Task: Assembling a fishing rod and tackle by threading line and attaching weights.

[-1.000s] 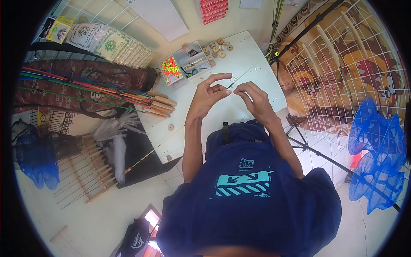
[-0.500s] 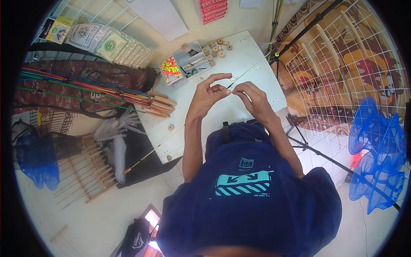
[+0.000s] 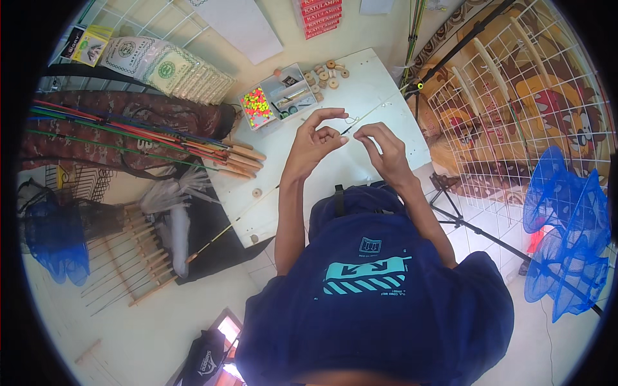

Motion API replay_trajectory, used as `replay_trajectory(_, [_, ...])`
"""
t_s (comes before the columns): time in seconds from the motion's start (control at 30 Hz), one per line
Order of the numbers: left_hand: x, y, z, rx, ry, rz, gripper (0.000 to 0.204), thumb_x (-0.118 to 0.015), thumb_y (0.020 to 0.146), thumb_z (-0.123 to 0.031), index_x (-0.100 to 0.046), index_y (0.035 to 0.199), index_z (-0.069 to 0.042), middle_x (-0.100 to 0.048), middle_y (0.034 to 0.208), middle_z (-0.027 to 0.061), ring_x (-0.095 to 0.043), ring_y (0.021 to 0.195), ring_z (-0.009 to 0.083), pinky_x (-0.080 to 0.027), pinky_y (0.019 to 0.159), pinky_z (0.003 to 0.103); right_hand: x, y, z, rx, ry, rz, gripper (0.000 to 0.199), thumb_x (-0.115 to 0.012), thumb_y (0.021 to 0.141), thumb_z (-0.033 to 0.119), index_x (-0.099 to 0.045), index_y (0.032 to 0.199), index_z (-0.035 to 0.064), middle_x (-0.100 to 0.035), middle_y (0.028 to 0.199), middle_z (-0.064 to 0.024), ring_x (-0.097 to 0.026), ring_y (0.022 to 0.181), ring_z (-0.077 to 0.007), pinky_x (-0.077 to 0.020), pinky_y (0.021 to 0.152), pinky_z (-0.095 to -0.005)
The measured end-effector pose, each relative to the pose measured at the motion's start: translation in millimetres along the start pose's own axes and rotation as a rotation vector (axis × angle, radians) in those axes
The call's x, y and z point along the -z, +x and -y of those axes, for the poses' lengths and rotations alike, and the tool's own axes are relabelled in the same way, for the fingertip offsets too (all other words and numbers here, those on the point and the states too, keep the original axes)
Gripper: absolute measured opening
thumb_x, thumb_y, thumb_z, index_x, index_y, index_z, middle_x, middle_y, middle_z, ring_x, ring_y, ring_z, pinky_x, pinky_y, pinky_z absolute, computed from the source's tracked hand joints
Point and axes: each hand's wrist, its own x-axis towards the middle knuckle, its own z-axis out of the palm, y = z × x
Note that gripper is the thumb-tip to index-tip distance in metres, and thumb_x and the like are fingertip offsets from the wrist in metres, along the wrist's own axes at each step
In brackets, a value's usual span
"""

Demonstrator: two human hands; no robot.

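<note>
A thin, pale fishing rod (image 3: 372, 112) slants across the table from the lower left to the upper right, passing my hands. My left hand (image 3: 313, 145) pinches it between thumb and fingers beside a short dark section, its index finger stretched out above. Near that fingertip a small loop of thin line (image 3: 352, 119) stands off the rod. Just to the right, my right hand (image 3: 387, 152) has thumb and index finger pressed together, apart from the rod. Whatever lies in that pinch is too fine to make out. The rod's wooden butt (image 3: 191, 258) sticks out past the table's left edge.
On the white table (image 3: 257, 219) stand a divided tray (image 3: 296, 119) with bright beads and small tools, and several wooden spools (image 3: 331, 64). Wooden-handled rods (image 3: 241, 154) lie at left. Blue nets (image 3: 563, 238) and a dark stand (image 3: 457, 219) are at right.
My right hand has drawn slightly away from my left fingertips, opening a small gap. My left hand stays nearly in place on the rod.
</note>
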Motion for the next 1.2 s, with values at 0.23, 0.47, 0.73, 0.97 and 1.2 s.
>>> replay_trajectory(0.23, [-0.3, 1.3, 3.9, -0.045, 0.026, -0.029, 0.035, -0.072, 0.081, 0.002, -0.058, 0.113, -0.001, -0.059, 0.121, 0.007, -0.053, 0.079, 0.0052, -0.044, 0.069, 0.02, -1.5, -0.4, -1.2, 0.011, -0.02, -0.024, 0.015, -0.064, 0.083, -0.006, -0.062, 0.097, -0.0008, -0.064, 0.094, -0.0124, -0.064, 0.086, -0.0287, -0.0513, 0.074, -0.0374])
replay_trajectory(0.47, [0.5, 1.4, 7.2, -0.068, 0.041, -0.033, 0.028, -0.071, 0.082, 0.002, -0.06, 0.108, -0.001, -0.059, 0.116, 0.0057, -0.054, 0.08, 0.0057, -0.044, 0.069, 0.02, -3.7, -2.0, -3.0, 0.039, -0.063, -0.054, 0.017, -0.067, 0.081, -0.006, -0.064, 0.097, -0.0004, -0.066, 0.094, -0.0112, -0.064, 0.087, -0.0276, -0.0519, 0.075, -0.0363])
replay_trajectory(0.73, [-0.3, 2.4, 8.4, -0.049, 0.087, -0.039, 0.027, -0.07, 0.084, 0.0, -0.06, 0.109, -0.001, -0.064, 0.102, 0.0043, -0.054, 0.076, 0.0049, -0.042, 0.066, 0.02, -8.4, -4.1, -5.1, 0.092, -0.093, -0.114, 0.019, -0.068, 0.079, -0.007, -0.066, 0.096, 0.0, -0.068, 0.093, -0.0106, -0.065, 0.086, -0.0266, -0.0531, 0.075, -0.0349])
replay_trajectory(0.97, [-1.2, 2.0, 9.2, -0.065, 0.141, -0.051, 0.026, -0.071, 0.083, -0.001, -0.065, 0.108, 0.0, -0.065, 0.099, 0.003, -0.051, 0.073, 0.0028, -0.038, 0.062, 0.019, -13.0, -4.2, -5.1, 0.115, -0.094, -0.152, 0.021, -0.07, 0.077, -0.008, -0.066, 0.096, -0.0003, -0.068, 0.093, -0.0106, -0.066, 0.086, -0.0262, -0.0533, 0.075, -0.0341])
replay_trajectory(1.2, [-3.2, 1.8, 8.1, -0.095, 0.197, -0.06, 0.029, -0.077, 0.08, -0.005, -0.068, 0.106, -0.002, -0.064, 0.087, -0.0004, -0.045, 0.067, 0.0026, -0.035, 0.06, 0.02, -14.2, -4.4, -3.8, 0.099, -0.086, -0.173, 0.02, -0.069, 0.077, -0.008, -0.066, 0.095, -0.0004, -0.069, 0.092, -0.011, -0.066, 0.084, -0.026, -0.0537, 0.074, -0.0339])
